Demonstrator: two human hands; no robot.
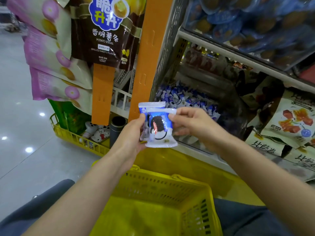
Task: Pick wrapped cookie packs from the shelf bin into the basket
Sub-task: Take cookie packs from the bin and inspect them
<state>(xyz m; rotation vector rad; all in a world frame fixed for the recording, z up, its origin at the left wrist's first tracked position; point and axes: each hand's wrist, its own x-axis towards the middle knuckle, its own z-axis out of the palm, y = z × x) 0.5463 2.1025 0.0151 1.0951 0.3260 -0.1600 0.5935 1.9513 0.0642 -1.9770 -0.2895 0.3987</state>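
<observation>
Yellow basket (pixel 153 179) is sitting lower centre, nearest me. Above it, mid-frame, my left hand (pixel 134 133) is gripping two overlapping packs, fingers curled round their left side. My right hand (pixel 192 126) is pinching the front cookie pack (pixel 160 132) at its right edge; the back cookie pack (pixel 151 105) is peeking above. Behind, centre right, a pile of packs (pixel 184 99) is lying in the shelf bin (pixel 231 108).

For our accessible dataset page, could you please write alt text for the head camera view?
A person's left hand and right hand hold two blue-and-white wrapped cookie packs above a yellow shopping basket. Behind them, a shelf bin holds more such packs; a bag of potato sticks hangs upper left.
</observation>
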